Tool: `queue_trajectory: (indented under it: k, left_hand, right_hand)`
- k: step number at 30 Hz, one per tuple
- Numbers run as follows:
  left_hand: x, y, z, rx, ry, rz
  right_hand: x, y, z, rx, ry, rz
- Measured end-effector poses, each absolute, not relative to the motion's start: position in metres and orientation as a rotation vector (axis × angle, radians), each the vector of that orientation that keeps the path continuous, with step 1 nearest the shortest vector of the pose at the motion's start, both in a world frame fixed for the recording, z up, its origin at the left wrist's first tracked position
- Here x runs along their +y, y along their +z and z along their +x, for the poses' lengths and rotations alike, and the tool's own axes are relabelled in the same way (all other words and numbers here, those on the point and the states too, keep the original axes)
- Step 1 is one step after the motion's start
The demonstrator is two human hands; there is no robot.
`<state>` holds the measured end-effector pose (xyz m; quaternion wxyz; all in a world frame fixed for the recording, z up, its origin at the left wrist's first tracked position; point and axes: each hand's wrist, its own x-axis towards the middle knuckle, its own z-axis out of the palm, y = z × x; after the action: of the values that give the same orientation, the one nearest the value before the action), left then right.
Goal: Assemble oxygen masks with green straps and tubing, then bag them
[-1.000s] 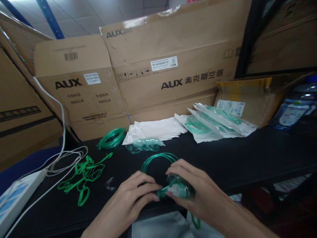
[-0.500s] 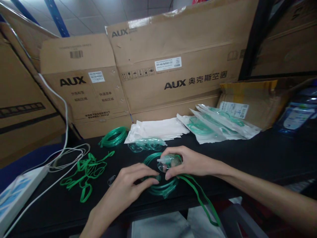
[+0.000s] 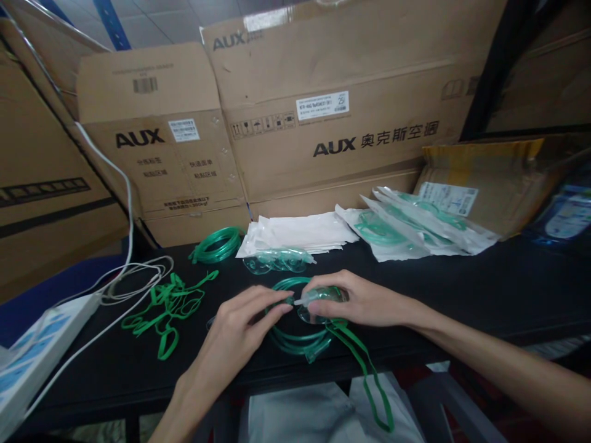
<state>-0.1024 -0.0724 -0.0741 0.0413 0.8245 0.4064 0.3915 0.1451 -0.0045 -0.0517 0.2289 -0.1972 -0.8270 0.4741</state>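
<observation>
My right hand (image 3: 357, 301) is closed round a clear green mask (image 3: 321, 301) on the black table (image 3: 484, 283). My left hand (image 3: 237, 329) pinches the end of the coiled green tubing (image 3: 300, 338) right at the mask's white connector. A green elastic strap (image 3: 364, 375) runs from the mask and hangs over the table's front edge.
Loose green straps (image 3: 166, 307) and white cables (image 3: 129, 283) lie at the left beside a white power strip (image 3: 32, 357). Behind are another tubing coil (image 3: 217, 245), clear masks (image 3: 277, 261), white pouches (image 3: 305, 232), packed masks (image 3: 415, 224) and AUX cartons (image 3: 332, 104).
Both hands moved away from me onto the table with the mask and tubing. The strap now hangs over the front edge.
</observation>
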Motion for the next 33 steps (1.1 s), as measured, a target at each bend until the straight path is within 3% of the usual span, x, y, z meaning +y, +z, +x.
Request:
queue_trajectory:
  k: [26, 33]
  left_hand:
    - [-0.079, -0.065, -0.096, 1.269, 1.100, 2.797]
    - [-0.084, -0.062, -0.085, 1.449, 0.941, 2.767]
  right_hand:
    - [-0.004, -0.057, 0.139, -2.320, 1.115, -0.584]
    - [-0.018, -0.051, 0.140, -2.352, 0.823, -0.591]
